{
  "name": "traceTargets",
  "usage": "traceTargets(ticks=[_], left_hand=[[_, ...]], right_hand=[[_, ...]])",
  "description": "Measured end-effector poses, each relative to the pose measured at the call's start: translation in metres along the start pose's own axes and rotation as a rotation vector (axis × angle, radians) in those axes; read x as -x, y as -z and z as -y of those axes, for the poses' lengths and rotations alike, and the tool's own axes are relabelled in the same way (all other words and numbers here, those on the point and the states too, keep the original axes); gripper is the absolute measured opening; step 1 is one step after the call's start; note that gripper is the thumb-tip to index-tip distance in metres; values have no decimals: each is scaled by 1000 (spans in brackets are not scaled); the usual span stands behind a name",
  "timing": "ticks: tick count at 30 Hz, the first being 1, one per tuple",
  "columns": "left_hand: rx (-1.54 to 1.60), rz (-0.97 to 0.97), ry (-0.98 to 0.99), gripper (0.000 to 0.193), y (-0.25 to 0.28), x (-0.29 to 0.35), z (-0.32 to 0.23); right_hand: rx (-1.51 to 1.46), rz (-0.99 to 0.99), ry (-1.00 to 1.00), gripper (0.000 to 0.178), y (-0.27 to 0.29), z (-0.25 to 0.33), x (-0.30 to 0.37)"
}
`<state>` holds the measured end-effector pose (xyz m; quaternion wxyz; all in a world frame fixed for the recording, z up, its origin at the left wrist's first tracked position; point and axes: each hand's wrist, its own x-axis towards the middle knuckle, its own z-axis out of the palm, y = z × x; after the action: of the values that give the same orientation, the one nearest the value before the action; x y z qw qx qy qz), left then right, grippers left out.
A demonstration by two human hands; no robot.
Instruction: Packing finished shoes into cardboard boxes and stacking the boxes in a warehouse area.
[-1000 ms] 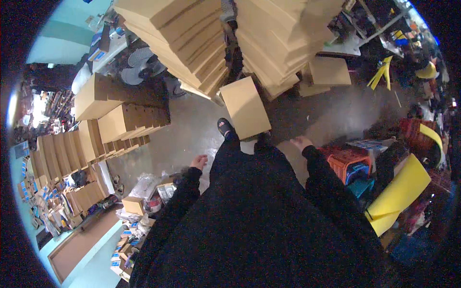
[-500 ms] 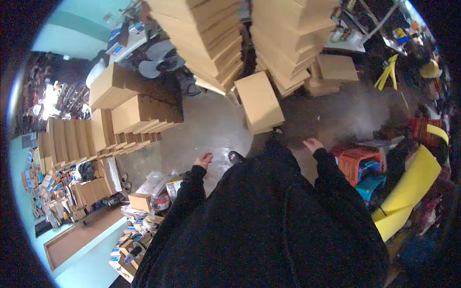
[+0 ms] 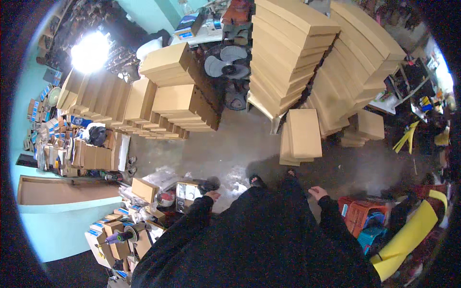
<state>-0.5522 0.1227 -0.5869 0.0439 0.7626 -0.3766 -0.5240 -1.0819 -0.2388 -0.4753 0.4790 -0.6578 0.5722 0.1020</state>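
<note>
My left hand (image 3: 212,195) hangs low beside my body, its fingers loosely apart and nothing in it. Nearest to it in the picture is a printed carton (image 3: 186,196) on the floor. On the other side, my right hand (image 3: 317,192) is empty too, with fingers loosely stretched. Beyond the right hand, several brown cardboard boxes (image 3: 306,133) stand in a short stack. Behind them rise two tall stacks of cardboard boxes (image 3: 294,53) (image 3: 357,72). Neither hand touches a box.
More cardboard boxes (image 3: 174,100) are piled at the left. A pedestal fan (image 3: 227,63) stands behind them. Small cartons and loose goods (image 3: 115,235) crowd the lower left. At the right are an orange crate (image 3: 363,215), a teal crate (image 3: 370,237) and a yellow sheet (image 3: 412,235).
My view has swung left and up, so the box stacks appear farther right and lower. The fan and left-hand piles show more fully. Both hands stay empty.
</note>
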Motion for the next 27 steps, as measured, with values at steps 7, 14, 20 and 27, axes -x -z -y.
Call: traceTargets(ticks=[7,14,20,27], left_hand=[[581,-147,28,27,20,35,-66],[634,-112,-68,31,28,-4,-62],[437,-135,19,29,44,28,-99],[861,152,129,28,10,-24,7]], right_hand=[[5,-74,24,48,14,50,3],[-38,-118,0,53,-1,45,36],[-2,-23,-119,59,-13,26,50],[-21,-30,-165,58,-22,7,66]])
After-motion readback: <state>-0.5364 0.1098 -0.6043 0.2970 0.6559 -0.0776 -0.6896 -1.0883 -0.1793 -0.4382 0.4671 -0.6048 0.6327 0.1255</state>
